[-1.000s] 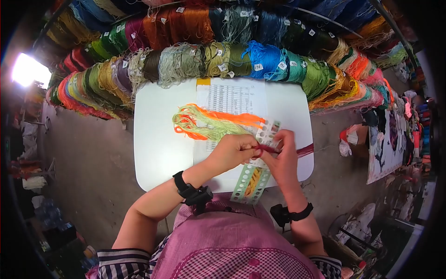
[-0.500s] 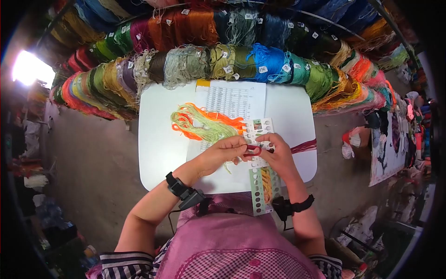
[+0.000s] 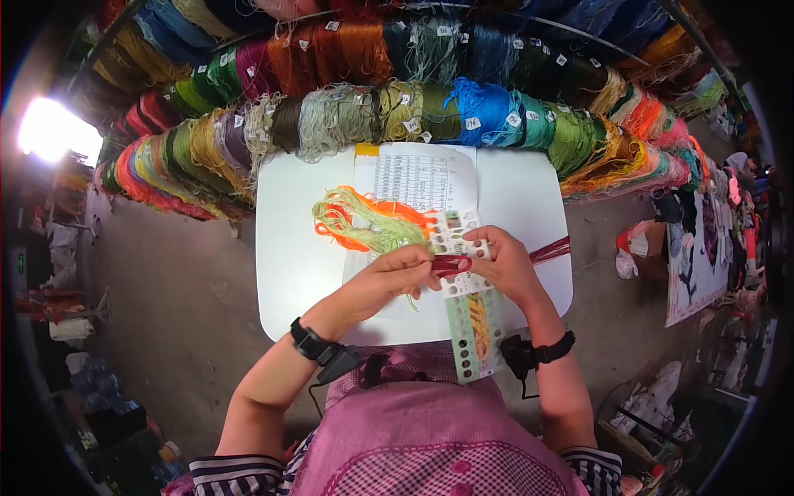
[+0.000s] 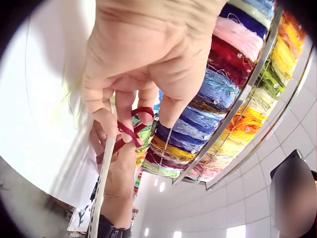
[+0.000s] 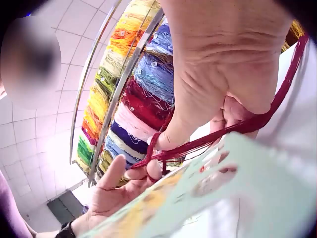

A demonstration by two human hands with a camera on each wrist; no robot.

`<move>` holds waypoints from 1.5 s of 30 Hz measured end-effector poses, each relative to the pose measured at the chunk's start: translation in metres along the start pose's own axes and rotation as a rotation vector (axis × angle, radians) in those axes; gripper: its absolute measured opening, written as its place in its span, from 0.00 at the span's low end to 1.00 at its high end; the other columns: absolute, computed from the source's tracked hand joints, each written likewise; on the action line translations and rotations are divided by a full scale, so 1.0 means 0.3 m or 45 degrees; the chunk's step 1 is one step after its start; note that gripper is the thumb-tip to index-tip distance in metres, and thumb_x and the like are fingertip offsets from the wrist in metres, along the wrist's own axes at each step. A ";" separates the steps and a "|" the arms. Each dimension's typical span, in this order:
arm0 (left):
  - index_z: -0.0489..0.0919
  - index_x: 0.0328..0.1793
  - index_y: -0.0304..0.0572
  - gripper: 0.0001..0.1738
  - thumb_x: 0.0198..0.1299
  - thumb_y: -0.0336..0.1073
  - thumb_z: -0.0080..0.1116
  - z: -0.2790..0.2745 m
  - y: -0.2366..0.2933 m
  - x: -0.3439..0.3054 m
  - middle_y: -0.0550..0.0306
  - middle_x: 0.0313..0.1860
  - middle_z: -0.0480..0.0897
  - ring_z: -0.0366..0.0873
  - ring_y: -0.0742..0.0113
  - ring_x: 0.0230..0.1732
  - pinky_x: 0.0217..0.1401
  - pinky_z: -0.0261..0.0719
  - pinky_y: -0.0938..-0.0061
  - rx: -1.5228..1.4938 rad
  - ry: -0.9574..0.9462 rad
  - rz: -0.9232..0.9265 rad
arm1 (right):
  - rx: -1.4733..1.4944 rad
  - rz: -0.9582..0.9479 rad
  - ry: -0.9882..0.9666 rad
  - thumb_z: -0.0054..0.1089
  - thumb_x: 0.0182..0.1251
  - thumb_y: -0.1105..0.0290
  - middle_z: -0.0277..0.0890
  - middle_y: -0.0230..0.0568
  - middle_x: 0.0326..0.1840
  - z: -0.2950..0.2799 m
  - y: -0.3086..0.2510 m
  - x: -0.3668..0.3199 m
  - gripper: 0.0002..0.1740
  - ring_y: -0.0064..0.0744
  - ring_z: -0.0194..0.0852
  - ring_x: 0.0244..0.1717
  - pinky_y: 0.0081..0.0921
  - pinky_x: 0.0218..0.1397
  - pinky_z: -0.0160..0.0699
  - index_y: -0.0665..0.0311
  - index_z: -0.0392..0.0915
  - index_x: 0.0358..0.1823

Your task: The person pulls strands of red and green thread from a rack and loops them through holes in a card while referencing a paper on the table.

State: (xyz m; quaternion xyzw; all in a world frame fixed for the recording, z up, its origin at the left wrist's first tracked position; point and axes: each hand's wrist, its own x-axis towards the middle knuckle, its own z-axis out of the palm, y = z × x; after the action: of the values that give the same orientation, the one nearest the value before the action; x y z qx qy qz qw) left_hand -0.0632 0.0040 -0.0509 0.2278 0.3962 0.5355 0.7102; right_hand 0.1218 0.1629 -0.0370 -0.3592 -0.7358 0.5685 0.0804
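Observation:
A pale green thread card [image 3: 477, 324] with rows of holes lies over the white table's [image 3: 289, 248] near edge. My right hand [image 3: 481, 255] grips its upper part, and a dark red thread [image 3: 552, 250] trails from under that hand to the right. My left hand [image 3: 428, 271] pinches a loop of the same red thread [image 3: 453, 264] at one of the card's holes. In the left wrist view the fingertips [image 4: 115, 126] pinch the red loop [image 4: 132, 130] beside the card's edge [image 4: 101, 183]. The right wrist view shows the thread [image 5: 237, 129] running along the card [image 5: 223, 198].
A loose bundle of orange and light green threads [image 3: 364, 219] lies on a printed sheet [image 3: 413, 175] behind the hands. Rails hung with many coloured skeins [image 3: 430, 112] curve round the table's far side. Bare concrete floor [image 3: 165, 273] lies to the left, clutter to the right.
The card has swung from a slant to nearly straight toward me. Both hands shifted slightly with it, and the red loop now shows between them at the card's holes.

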 end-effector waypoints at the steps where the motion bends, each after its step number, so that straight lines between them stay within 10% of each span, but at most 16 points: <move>1: 0.74 0.49 0.46 0.10 0.73 0.42 0.50 -0.006 0.006 -0.023 0.60 0.46 0.81 0.77 0.76 0.45 0.45 0.73 0.80 0.005 0.001 -0.001 | 0.195 0.183 -0.051 0.78 0.50 0.65 0.80 0.40 0.43 0.000 -0.016 -0.005 0.22 0.29 0.78 0.42 0.27 0.42 0.76 0.64 0.80 0.46; 5: 0.77 0.47 0.44 0.10 0.72 0.42 0.53 -0.032 0.006 -0.039 0.63 0.45 0.79 0.74 0.77 0.43 0.46 0.73 0.79 0.039 0.032 -0.023 | 0.372 0.125 -0.099 0.79 0.49 0.63 0.79 0.41 0.42 0.028 0.028 0.006 0.23 0.32 0.78 0.43 0.27 0.46 0.76 0.65 0.81 0.44; 8: 0.78 0.48 0.43 0.11 0.71 0.42 0.54 -0.033 -0.006 -0.021 0.66 0.43 0.77 0.72 0.77 0.44 0.48 0.72 0.78 0.167 0.095 -0.041 | -0.164 -0.370 0.107 0.80 0.46 0.61 0.74 0.41 0.40 0.087 0.022 0.016 0.25 0.37 0.76 0.44 0.28 0.49 0.76 0.66 0.81 0.43; 10: 0.79 0.51 0.40 0.13 0.70 0.41 0.55 -0.017 -0.021 0.011 0.66 0.43 0.77 0.71 0.76 0.44 0.48 0.72 0.78 0.323 0.104 0.059 | 0.242 -0.220 0.088 0.68 0.62 0.71 0.73 0.36 0.43 0.133 0.107 0.054 0.12 0.23 0.76 0.45 0.20 0.44 0.79 0.67 0.79 0.45; 16: 0.79 0.50 0.37 0.09 0.64 0.30 0.58 -0.018 0.030 -0.076 0.61 0.58 0.75 0.69 0.71 0.59 0.58 0.68 0.77 0.591 0.423 0.204 | 0.088 -0.247 0.276 0.58 0.66 0.72 0.78 0.44 0.39 0.110 0.166 0.077 0.08 0.34 0.77 0.41 0.29 0.44 0.75 0.63 0.82 0.44; 21: 0.76 0.55 0.39 0.17 0.61 0.36 0.59 -0.230 0.021 -0.225 0.65 0.45 0.77 0.70 0.77 0.40 0.38 0.66 0.80 -0.179 0.502 0.342 | 0.151 -0.235 0.242 0.56 0.64 0.75 0.79 0.45 0.37 0.112 0.145 0.081 0.09 0.35 0.77 0.36 0.30 0.40 0.75 0.63 0.83 0.43; 25: 0.75 0.55 0.40 0.19 0.56 0.33 0.60 -0.297 0.024 -0.234 0.64 0.41 0.78 0.71 0.74 0.31 0.30 0.65 0.81 -0.013 0.451 0.307 | 0.049 -0.345 0.292 0.55 0.62 0.76 0.80 0.47 0.36 0.183 0.166 0.105 0.09 0.36 0.79 0.33 0.34 0.39 0.78 0.64 0.83 0.41; 27: 0.75 0.26 0.40 0.05 0.52 0.29 0.60 -0.333 -0.006 -0.196 0.67 0.26 0.72 0.65 0.80 0.24 0.23 0.59 0.83 1.049 0.556 0.415 | 0.023 -0.359 0.321 0.56 0.61 0.76 0.80 0.47 0.35 0.183 0.158 0.104 0.09 0.37 0.80 0.29 0.34 0.38 0.79 0.65 0.83 0.41; 28: 0.70 0.17 0.40 0.14 0.54 0.28 0.58 -0.318 -0.022 -0.178 0.71 0.19 0.66 0.60 0.84 0.22 0.23 0.54 0.83 1.223 0.652 0.444 | 0.073 -0.299 0.289 0.56 0.61 0.76 0.80 0.48 0.35 0.181 0.155 0.102 0.09 0.36 0.80 0.28 0.33 0.36 0.79 0.65 0.83 0.41; 35: 0.81 0.48 0.40 0.11 0.66 0.37 0.59 -0.216 0.026 -0.234 0.68 0.09 0.65 0.59 0.76 0.13 0.17 0.53 0.81 0.377 0.120 0.009 | 0.094 -0.192 0.252 0.57 0.60 0.76 0.81 0.46 0.28 0.183 0.135 0.096 0.09 0.33 0.80 0.24 0.31 0.31 0.78 0.63 0.85 0.38; 37: 0.69 0.72 0.53 0.28 0.66 0.40 0.59 -0.149 -0.004 -0.254 0.63 0.21 0.77 0.63 0.74 0.14 0.19 0.59 0.82 -0.259 0.086 0.223 | 0.072 -0.269 0.337 0.57 0.60 0.77 0.82 0.45 0.29 0.194 0.159 0.108 0.09 0.32 0.81 0.26 0.31 0.32 0.77 0.63 0.85 0.38; 39: 0.44 0.83 0.65 0.48 0.63 0.30 0.58 -0.001 0.093 -0.262 0.53 0.71 0.69 0.80 0.66 0.37 0.33 0.77 0.81 -0.562 0.485 0.556 | 0.093 -0.218 0.334 0.57 0.60 0.76 0.82 0.44 0.31 0.192 0.169 0.109 0.09 0.32 0.81 0.28 0.31 0.33 0.78 0.63 0.85 0.39; 41: 0.42 0.84 0.60 0.55 0.55 0.22 0.61 0.002 0.199 -0.281 0.59 0.83 0.49 0.76 0.65 0.58 0.43 0.81 0.76 0.233 0.393 0.681 | 0.139 -0.109 0.314 0.57 0.59 0.76 0.84 0.42 0.36 0.188 0.162 0.100 0.10 0.31 0.81 0.33 0.29 0.37 0.78 0.63 0.84 0.40; 44: 0.53 0.80 0.51 0.49 0.52 0.24 0.64 -0.180 0.199 -0.282 0.50 0.76 0.62 0.77 0.52 0.53 0.45 0.79 0.65 2.521 1.013 1.059 | 0.081 -0.163 0.324 0.57 0.60 0.75 0.84 0.40 0.36 0.192 0.179 0.114 0.10 0.30 0.80 0.32 0.28 0.38 0.78 0.63 0.84 0.41; 45: 0.53 0.80 0.51 0.49 0.52 0.24 0.64 -0.293 0.191 -0.303 0.50 0.76 0.62 0.77 0.52 0.53 0.45 0.79 0.65 2.521 1.032 1.060 | 0.039 -0.217 0.364 0.57 0.61 0.75 0.83 0.39 0.35 0.199 0.201 0.131 0.10 0.29 0.80 0.31 0.28 0.36 0.78 0.62 0.84 0.41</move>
State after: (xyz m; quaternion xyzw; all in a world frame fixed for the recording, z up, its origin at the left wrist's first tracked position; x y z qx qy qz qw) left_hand -0.1776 -0.0721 -0.0302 0.6107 0.7370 0.2163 -0.1924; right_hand 0.0880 0.1465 -0.1227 -0.3714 -0.7360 0.5136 0.2378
